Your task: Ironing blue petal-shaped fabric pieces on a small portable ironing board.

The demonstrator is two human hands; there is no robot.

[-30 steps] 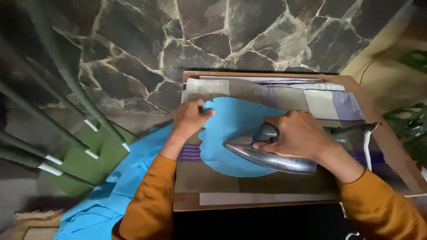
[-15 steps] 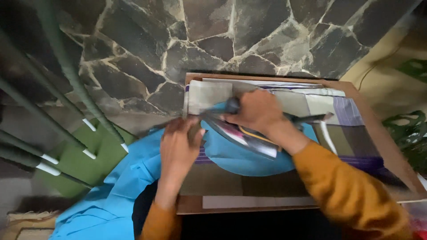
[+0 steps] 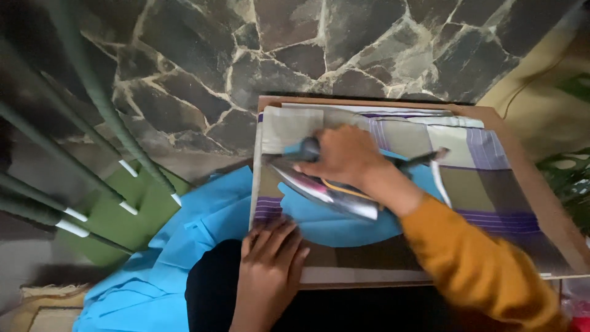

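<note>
A: Iron [image 3: 326, 187] sits on the blue cloth [image 3: 344, 224], upper-left part of the padded counter [image 3: 528, 178]. Looks heavy, rigid, metal sole slick and probably hot. Take it by the top handle only.

B: Hands?

A: Right hand [image 3: 344, 157] has its fingers wrapped around that handle. Left hand [image 3: 270, 258] lies flat, fingers spread, pinning the cloth at the near edge.

B: Cloth?

A: Thin, limp, likely slides easily (most of it hangs off the left side towards the floor). Cord [image 3: 439, 181] trails right.

Stone wall [image 3: 295, 55], green stool [image 3: 117, 215], leafy plant [image 3: 568, 184], woven mat [image 3: 37, 301] nearby.
</note>
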